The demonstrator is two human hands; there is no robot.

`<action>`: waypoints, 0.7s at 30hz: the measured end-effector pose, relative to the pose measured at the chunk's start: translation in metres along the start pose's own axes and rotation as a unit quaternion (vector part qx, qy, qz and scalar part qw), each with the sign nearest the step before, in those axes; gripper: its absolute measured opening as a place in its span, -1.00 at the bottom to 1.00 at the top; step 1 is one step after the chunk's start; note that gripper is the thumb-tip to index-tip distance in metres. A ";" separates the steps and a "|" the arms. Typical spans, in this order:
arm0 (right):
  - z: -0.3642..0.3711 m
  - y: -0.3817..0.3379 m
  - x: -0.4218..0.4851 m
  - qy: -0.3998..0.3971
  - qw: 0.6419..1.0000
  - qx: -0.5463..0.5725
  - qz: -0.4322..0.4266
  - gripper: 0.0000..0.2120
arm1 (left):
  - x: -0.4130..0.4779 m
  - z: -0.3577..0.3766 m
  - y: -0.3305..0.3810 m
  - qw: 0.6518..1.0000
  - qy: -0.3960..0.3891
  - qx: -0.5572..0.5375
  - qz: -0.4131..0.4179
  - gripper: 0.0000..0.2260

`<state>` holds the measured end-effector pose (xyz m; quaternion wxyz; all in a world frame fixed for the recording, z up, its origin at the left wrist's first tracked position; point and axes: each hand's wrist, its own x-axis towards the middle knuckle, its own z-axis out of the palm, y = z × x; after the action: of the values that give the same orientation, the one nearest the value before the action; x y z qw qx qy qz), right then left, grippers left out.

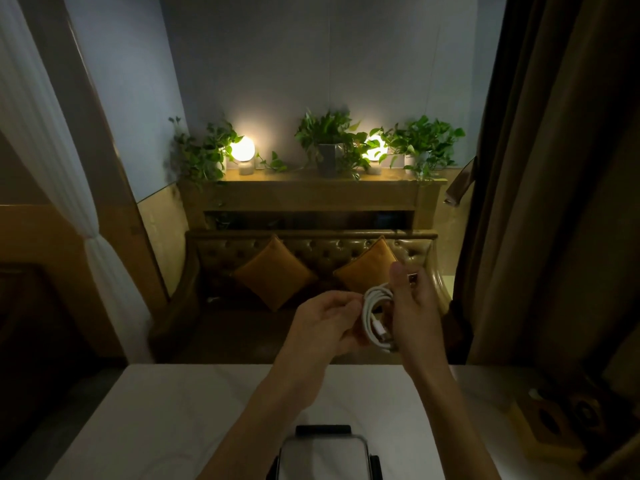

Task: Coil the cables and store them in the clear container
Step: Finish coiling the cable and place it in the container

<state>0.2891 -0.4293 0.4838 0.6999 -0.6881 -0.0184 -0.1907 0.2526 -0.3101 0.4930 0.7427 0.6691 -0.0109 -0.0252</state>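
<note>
A white cable (pixel 372 315) is wound into a small oval coil and held up in the air beyond the far edge of the white table (pixel 166 417). My right hand (pixel 414 310) grips the coil's right side, thumb raised, with a connector end at its fingertips. My left hand (pixel 327 323) pinches the coil's left edge. One plug lies inside the loop. The clear container (pixel 322 457), with black clips at its sides, stands on the table at the bottom edge of the view, below my forearms; I cannot make out anything inside it.
A tufted leather sofa (pixel 311 254) with two orange cushions stands past the table. A wooden shelf above it carries potted plants and two lit globe lamps. Curtains hang left and right. A wooden object (pixel 557 420) rests at the table's right end.
</note>
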 end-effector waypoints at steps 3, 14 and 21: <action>0.000 0.000 0.000 -0.003 0.999 -0.019 -0.026 -0.92 | -0.002 -0.001 0.002 0.999 -0.038 0.002 -0.003 -0.77; 0.000 0.002 -0.001 -0.030 0.997 -0.027 -0.065 -0.88 | 0.008 -0.020 0.006 0.972 -0.214 -0.077 -0.055 -0.52; 0.003 0.006 0.000 -0.021 0.998 -0.028 -0.057 -0.91 | -0.011 -0.005 -0.005 0.990 -0.084 0.082 0.073 -0.41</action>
<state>0.2920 -0.4266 0.4786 0.6676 -0.7092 -0.0667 -0.2165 0.2415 -0.3047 0.4877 0.6814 0.7209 -0.1239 -0.0262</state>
